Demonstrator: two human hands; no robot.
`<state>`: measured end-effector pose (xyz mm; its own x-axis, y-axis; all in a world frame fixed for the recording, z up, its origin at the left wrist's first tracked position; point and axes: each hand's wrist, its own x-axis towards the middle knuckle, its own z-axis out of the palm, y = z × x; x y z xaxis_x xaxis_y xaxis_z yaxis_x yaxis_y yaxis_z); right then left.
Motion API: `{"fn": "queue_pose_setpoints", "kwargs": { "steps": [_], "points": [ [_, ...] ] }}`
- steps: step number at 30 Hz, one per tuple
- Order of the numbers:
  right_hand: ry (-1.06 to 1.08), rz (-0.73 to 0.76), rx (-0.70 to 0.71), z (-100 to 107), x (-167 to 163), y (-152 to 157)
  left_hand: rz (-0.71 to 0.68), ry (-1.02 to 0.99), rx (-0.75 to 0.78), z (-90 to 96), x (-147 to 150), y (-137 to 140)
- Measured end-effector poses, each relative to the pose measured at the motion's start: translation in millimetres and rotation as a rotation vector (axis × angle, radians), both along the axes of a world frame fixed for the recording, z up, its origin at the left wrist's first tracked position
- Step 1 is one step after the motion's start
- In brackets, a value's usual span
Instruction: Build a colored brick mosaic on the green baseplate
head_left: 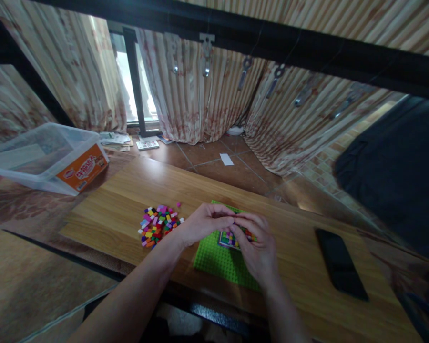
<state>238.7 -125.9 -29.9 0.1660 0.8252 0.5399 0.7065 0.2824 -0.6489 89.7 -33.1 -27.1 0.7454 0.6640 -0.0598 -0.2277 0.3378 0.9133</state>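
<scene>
A bright green studded baseplate [219,264] lies on the wooden board, and a small multicoloured block of toy bricks [229,240] sits on it, partly covered by my fingers. My left hand [209,223] reaches in from the left above this block, thumb and fingers pinched together. From the right, my right hand [259,240] curls over the block's other side, its fingertips meeting those of the left. Whatever is between the fingertips is hidden or too small to name. Beside my left forearm lies a loose heap of small coloured bricks [159,223].
A black phone [341,263] lies on the right of the wooden board [117,205]. A clear plastic bin [53,171] with an orange label stands at the left. Papers [116,138] lie beyond it. A dark bar [236,28] with hanging clips crosses overhead, before striped curtains [196,105].
</scene>
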Motion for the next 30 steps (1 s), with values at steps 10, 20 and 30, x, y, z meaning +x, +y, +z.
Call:
{"fn": "queue_pose_setpoints", "kwargs": {
  "steps": [10,20,30],
  "points": [
    [0.034,0.018,-0.010,0.9,-2.2,0.1,-0.023,0.003,0.054,1.5,-1.7,1.5],
    [0.025,0.013,-0.031,0.8,-0.8,-0.9,-0.018,0.041,0.051,-1.0,-0.3,1.1],
    [0.012,0.007,-0.011,-0.7,0.2,0.1,-0.023,0.026,0.064,-3.5,0.1,1.9]
  ]
}}
